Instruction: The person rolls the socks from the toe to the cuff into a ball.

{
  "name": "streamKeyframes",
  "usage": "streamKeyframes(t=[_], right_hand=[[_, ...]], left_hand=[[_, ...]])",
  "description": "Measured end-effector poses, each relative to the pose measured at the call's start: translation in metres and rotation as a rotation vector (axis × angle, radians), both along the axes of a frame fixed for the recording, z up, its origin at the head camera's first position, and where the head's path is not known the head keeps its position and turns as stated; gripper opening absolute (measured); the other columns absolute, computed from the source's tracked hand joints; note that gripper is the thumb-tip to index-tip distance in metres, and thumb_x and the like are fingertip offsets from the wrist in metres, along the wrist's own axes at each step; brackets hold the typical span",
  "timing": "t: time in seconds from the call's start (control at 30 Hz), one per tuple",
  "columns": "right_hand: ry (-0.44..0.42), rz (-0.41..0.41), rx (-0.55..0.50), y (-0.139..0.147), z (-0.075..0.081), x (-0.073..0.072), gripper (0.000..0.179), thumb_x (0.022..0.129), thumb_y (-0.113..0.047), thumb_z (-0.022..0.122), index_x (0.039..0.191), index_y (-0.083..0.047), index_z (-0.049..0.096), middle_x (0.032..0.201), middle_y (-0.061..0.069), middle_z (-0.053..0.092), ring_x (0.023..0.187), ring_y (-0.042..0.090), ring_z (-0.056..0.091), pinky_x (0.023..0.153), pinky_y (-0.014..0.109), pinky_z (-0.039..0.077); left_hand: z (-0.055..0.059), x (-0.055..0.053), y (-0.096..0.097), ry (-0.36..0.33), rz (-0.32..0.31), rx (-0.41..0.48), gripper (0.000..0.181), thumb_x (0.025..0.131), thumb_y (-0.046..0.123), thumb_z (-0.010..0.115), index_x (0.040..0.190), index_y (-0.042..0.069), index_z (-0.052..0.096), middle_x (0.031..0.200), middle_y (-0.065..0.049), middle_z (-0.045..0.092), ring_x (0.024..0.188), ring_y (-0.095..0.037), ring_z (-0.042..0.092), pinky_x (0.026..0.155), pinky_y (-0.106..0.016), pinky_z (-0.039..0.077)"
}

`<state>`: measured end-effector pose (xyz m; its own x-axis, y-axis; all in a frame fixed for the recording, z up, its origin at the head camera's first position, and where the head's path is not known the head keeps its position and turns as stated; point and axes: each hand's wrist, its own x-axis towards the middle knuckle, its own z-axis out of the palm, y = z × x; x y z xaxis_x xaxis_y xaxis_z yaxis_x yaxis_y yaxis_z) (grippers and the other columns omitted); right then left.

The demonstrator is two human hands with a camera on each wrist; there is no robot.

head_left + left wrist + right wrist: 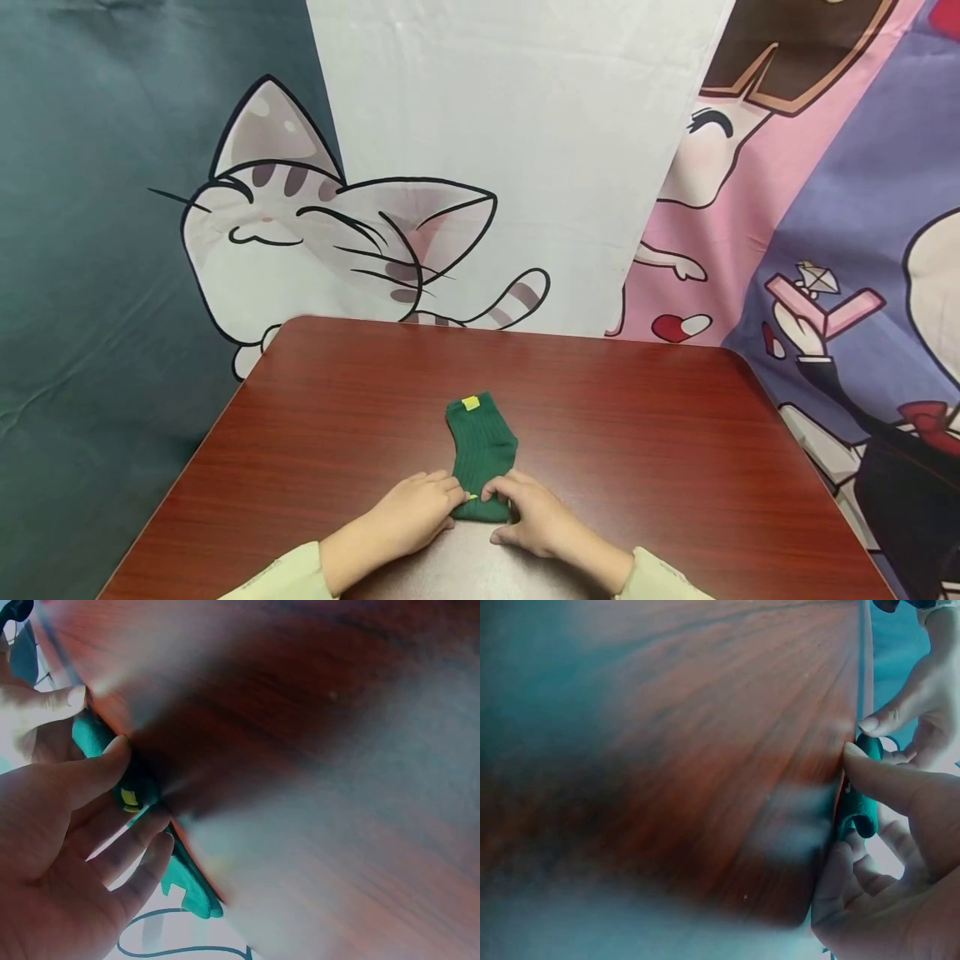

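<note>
A dark green ribbed sock (483, 446) lies flat on the table, its yellow-marked end pointing away from me. The near end is folded over, and a second bit of yellow shows at that fold. My left hand (416, 510) pinches the fold's left side, thumb in front and fingers over the top. On the other side my right hand (536, 517) holds the right corner between curled fingers and thumb. From the left wrist, the folded sock (139, 789) appears between thumb and fingers. In the right wrist view its rolled edge (859, 806) sits between the right thumb and fingers.
The reddish-brown wooden table (337, 392) has rounded far corners and spreads to both sides of the hands. Behind it hangs a printed cloth (525, 125) with cartoon figures, close to the table's far edge.
</note>
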<state>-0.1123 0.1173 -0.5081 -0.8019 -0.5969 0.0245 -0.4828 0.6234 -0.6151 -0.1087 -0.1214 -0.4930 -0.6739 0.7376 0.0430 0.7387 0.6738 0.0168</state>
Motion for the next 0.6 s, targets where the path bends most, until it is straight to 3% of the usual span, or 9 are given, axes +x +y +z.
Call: streamKeyframes(t=[0.37,0.6], right_hand=[[0.038,-0.042,0.028,-0.005,-0.001,-0.003,0.036,0.077,-0.021,0.088,0.101,-0.026,0.062,0.088,-0.012,0.049,0.08,0.003,0.047,0.068,0.024,0.044],[0.029,-0.092,0.023,-0.008,0.001,-0.001,0.025,0.084,-0.023,0.083,0.099,-0.025,0.063,0.09,-0.011,0.054,0.082,0.004,0.051,0.069,0.027,0.047]], left_hand=[[-0.001,-0.005,0.004,0.014,-0.003,0.063,0.007,0.092,0.018,0.069,0.099,0.016,0.07,0.095,0.005,0.067,0.09,-0.01,0.061,0.076,-0.032,0.055],[0.0,-0.012,0.002,-0.111,0.025,0.106,0.011,0.094,0.018,0.068,0.103,0.014,0.073,0.099,0.006,0.066,0.096,-0.008,0.06,0.083,-0.026,0.054]])
